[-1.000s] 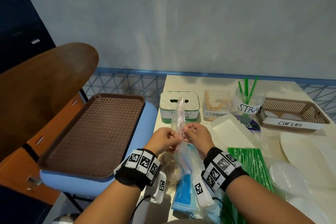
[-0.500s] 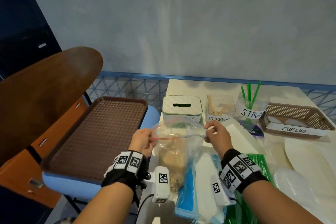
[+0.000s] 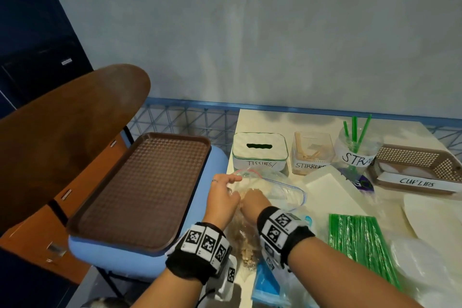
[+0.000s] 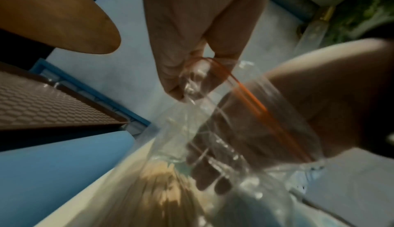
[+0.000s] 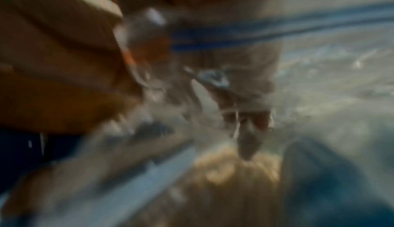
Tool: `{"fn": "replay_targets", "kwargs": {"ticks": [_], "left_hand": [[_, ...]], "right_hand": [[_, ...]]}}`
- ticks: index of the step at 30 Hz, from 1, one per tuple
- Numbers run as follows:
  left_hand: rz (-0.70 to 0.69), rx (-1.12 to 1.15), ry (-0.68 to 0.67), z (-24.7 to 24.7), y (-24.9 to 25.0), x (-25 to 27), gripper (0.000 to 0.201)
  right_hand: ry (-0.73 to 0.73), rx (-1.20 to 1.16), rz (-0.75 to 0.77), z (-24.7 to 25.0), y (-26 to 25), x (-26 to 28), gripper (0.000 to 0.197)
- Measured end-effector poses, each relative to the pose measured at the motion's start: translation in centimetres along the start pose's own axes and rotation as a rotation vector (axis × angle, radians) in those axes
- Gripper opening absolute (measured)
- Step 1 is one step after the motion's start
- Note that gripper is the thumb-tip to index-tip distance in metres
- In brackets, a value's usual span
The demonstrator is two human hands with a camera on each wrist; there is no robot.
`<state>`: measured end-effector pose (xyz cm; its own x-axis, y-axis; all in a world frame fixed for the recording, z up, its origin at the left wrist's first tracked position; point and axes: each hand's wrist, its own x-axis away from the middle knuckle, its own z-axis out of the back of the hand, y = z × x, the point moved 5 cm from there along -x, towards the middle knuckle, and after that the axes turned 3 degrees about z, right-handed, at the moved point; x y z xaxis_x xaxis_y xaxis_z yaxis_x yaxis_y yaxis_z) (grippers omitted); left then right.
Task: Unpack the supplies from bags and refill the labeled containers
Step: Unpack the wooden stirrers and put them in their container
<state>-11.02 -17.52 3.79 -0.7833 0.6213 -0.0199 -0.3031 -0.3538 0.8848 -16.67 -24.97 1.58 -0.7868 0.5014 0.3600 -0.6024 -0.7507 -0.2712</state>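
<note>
The clear zip-top plastic bag (image 3: 260,197) with a red and blue closure strip lies at the near-left corner of the cream table (image 3: 262,120), directly in front of the white tissue box (image 3: 260,151) with the green rim, which serves as the landmark here. The bag's mouth is pinched at its left edge by the left hand (image 3: 222,197), while the right hand (image 3: 252,204) is pushed inside the bag toward the pale wooden stirrers (image 3: 246,245) heaped at its bottom. Whether the right fingers are closed on any sticks cannot be told; the right wrist view is badly blurred.

Several risks can be judged. The thin film could slip from the left pinch, so that the mouth collapses round the wrist and sticks are dragged out loose. The bag sits at the table edge nearest the blue padded seat (image 3: 217,157), so spilled stirrers could be lost over that side. A tight handful could also snag on the closure strip when it is withdrawn.

Just right of the tissue box stands the clear square tub (image 3: 312,152) labelled STIRRERS, holding a few sticks only; it is the likely destination. Further right are the clear cup (image 3: 357,150) with green straws and the brown perforated basket (image 3: 412,165) labelled CUP LIDS. A white flat packet (image 3: 330,190) lies in front of the tub and partly in the path to it. A green straw bundle (image 3: 360,240) lies further forward and right, and a brown textured tray (image 3: 142,190) rests to the left on the seat.
</note>
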Motion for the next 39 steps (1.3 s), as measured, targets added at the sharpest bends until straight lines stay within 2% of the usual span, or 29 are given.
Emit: {"fn": "replay_targets", "kwargs": {"ticks": [4, 9, 11, 14, 16, 26, 31, 34, 39], "left_hand": [[-0.098, -0.118, -0.055, -0.3, -0.3, 0.8, 0.04], [-0.115, -0.232, -0.122, -0.6, -0.9, 1.3, 0.046], [-0.114, -0.264, -0.15, -0.6, -1.1, 1.4, 0.046], [-0.093, -0.284, -0.162, -0.2, -1.3, 1.3, 0.048], [-0.087, -0.288, -0.166, 0.0, -1.4, 1.1, 0.048], [-0.082, -0.269, -0.149, -0.5, -1.6, 0.1, 0.047], [-0.146, -0.336, -0.195, -1.4, -0.3, -0.6, 0.055], [-0.177, -0.372, -0.245, -2.1, 0.6, -0.9, 0.052], [-0.153, -0.404, -0.218, -2.1, 2.0, -2.2, 0.054]], "right_hand": [[-0.012, 0.082, -0.201, -2.2, 0.8, -1.6, 0.044], [-0.03, 0.133, -0.283, -3.6, 0.5, -2.2, 0.05], [-0.035, 0.07, -0.331, -3.9, 0.7, -2.4, 0.059], [-0.002, -0.111, -0.449, -4.0, 1.4, -2.5, 0.086], [-0.005, -0.165, -0.469, -3.9, 1.8, -2.5, 0.092], [0.019, -0.448, -0.398, -3.0, 4.1, -2.8, 0.036], [0.031, -0.573, -0.339, -2.6, 4.5, -2.2, 0.033], [0.062, -0.673, -0.288, -3.1, 4.9, -2.7, 0.033], [0.055, -0.803, -0.161, -3.6, 5.1, -3.2, 0.033]]}}
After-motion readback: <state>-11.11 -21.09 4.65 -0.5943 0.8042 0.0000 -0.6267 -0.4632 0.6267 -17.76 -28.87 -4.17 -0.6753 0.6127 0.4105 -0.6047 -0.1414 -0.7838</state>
